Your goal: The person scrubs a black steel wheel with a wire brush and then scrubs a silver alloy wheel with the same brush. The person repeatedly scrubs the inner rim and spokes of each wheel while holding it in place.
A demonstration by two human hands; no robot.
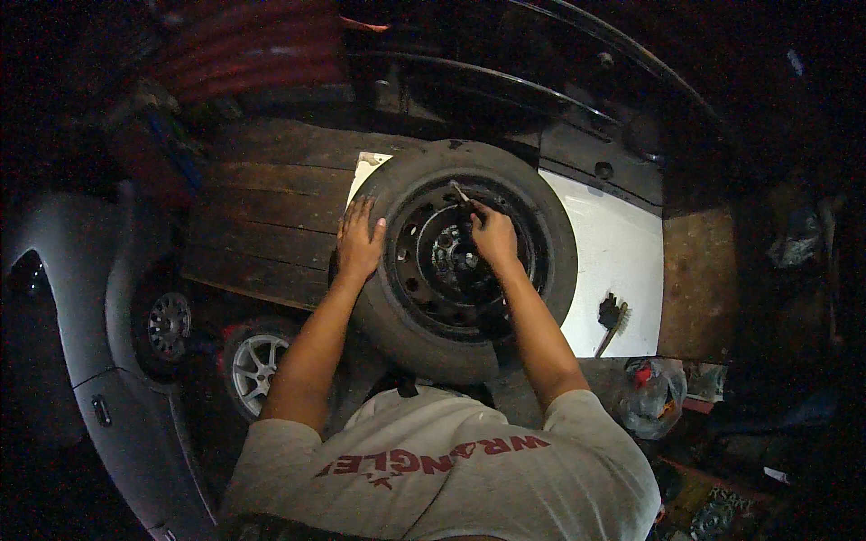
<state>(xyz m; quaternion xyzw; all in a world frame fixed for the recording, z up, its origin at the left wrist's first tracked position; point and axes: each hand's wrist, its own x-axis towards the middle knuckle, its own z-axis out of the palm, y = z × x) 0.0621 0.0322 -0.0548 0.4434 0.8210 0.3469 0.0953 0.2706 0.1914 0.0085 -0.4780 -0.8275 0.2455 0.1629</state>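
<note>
A car wheel [557, 225], a black tyre on a dark steel rim [410, 261], lies flat in front of me on a white board. My left hand [361, 236] rests open on the tyre's left sidewall, fingers pointing away from me. Over the right side of the rim, my right hand [493, 236] is closed around a slim tool [461, 192] with a pale shaft. Its tip reaches the rim's upper inner edge, and my fingers hide its handle, so its exact kind cannot be told.
On the white board [622, 243] at right lie a bristled brush [622, 317] and a small black object [610, 309]. Wooden planks [262, 203] extend left. A grey car [117, 298] and a white-spoked wheel [260, 365] stand at left. Near right sits a clear plastic bag [654, 406].
</note>
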